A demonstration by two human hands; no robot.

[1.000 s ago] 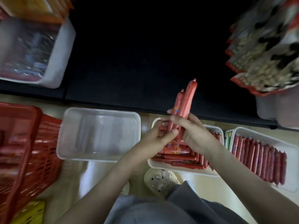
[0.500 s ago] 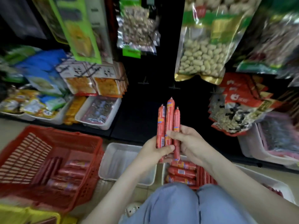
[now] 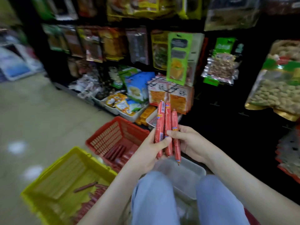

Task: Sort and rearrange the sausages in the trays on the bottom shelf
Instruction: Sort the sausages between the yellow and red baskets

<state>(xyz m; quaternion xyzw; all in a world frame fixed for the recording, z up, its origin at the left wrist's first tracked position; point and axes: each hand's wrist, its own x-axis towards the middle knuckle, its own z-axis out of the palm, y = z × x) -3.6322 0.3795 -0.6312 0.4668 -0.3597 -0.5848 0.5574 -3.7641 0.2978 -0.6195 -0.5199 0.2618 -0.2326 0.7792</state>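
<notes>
Three sausages [image 3: 167,125] held upright in a bunch above clear tray [image 3: 190,169], likely to even the ends before laying them in. Left hand [image 3: 151,151] wraps the bunch, thumb across front. Right hand [image 3: 190,142] pinches its right side, fingers curled. More lie in red basket [image 3: 116,135], left

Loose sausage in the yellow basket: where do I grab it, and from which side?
Pinch the sausage at mid-length, across its thin body, coming from above. It seems to lie flat and alone on the floor of the basket, apart from the pile, and the basket's walls block its sides.
</notes>
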